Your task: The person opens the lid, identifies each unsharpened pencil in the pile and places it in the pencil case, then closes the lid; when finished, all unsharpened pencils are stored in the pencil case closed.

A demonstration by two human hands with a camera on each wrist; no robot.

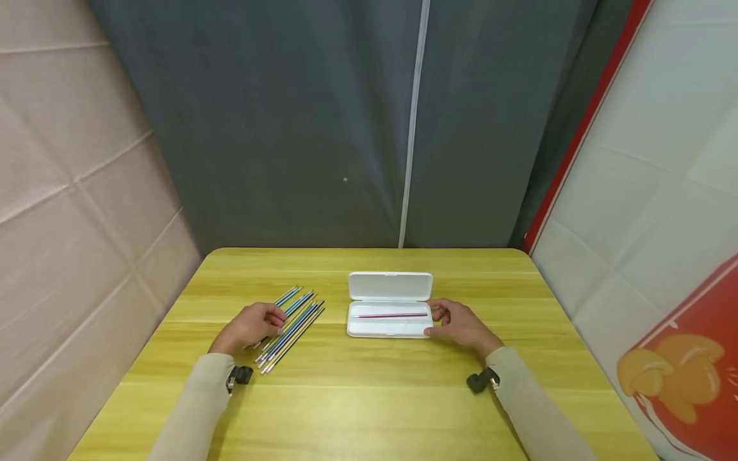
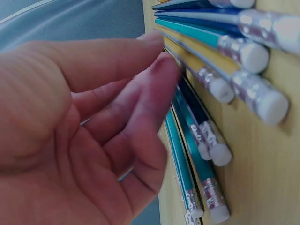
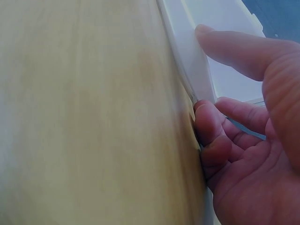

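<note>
From my head camera I look forward and down across the table (image 1: 369, 397), curtain at twelve o'clock. My left wrist view sits very close over the pencils (image 2: 220, 154), which the head view shows at ten o'clock. My right wrist view hugs the white case (image 3: 187, 51), shared at one o'clock.

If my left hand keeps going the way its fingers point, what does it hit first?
The left hand points right, its fingertips just short of the pencils on the table. It would likely meet the nearest pencil first; the exact gap is unclear.
</note>
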